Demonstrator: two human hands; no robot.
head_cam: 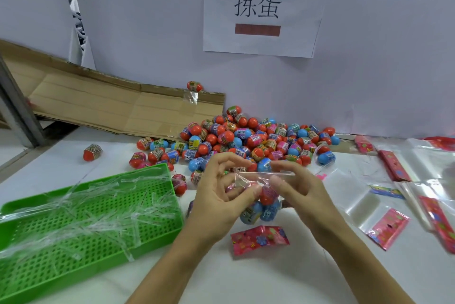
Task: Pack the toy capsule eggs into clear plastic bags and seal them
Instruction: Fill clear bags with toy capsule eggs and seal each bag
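A clear plastic bag point(256, 193) with several red and blue capsule eggs inside hangs between my hands above the white table. My left hand point(219, 195) pinches the bag's top flap on its left side. My right hand point(298, 190) pinches the flap on its right side, thumb towards me. A big heap of loose capsule eggs point(248, 141) lies just behind my hands against the wall. One red egg point(92, 152) lies apart at the left. Another egg point(194, 86) sits on the cardboard edge.
A green perforated tray point(81, 225) strewn with clear plastic strips lies at the left. A pink printed card point(259, 239) lies under the bag. Empty clear bags point(364, 205) and more pink cards point(389, 228) lie at the right. Flattened cardboard point(110, 106) leans at the back left.
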